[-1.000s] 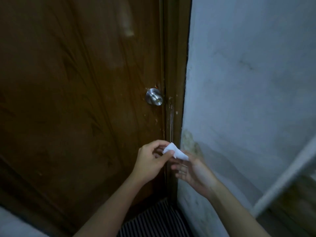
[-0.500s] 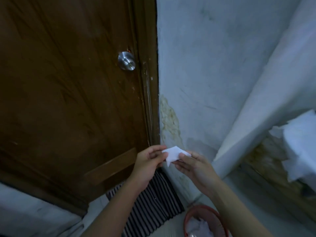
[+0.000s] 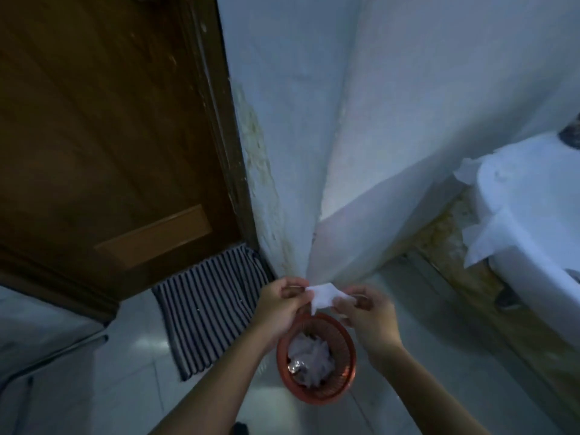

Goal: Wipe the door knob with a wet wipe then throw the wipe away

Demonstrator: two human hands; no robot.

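A small white wet wipe (image 3: 324, 295) is stretched between both hands. My left hand (image 3: 281, 304) pinches its left edge and my right hand (image 3: 367, 312) pinches its right edge. Directly below the wipe stands a round red-brown waste basket (image 3: 343, 379) on the floor, with crumpled white paper inside. The brown wooden door (image 3: 110, 136) fills the upper left. Its knob is out of view above the top edge.
A black-and-white striped mat (image 3: 207, 312) lies on the pale tiled floor at the door's foot. A stained white wall corner (image 3: 314, 152) rises behind the basket. A white draped object (image 3: 530, 215) stands at the right.
The view has tilted down and to the right: the knob has left the frame and the waste basket has come fully into view under the hands. Both hands still hold the wipe.
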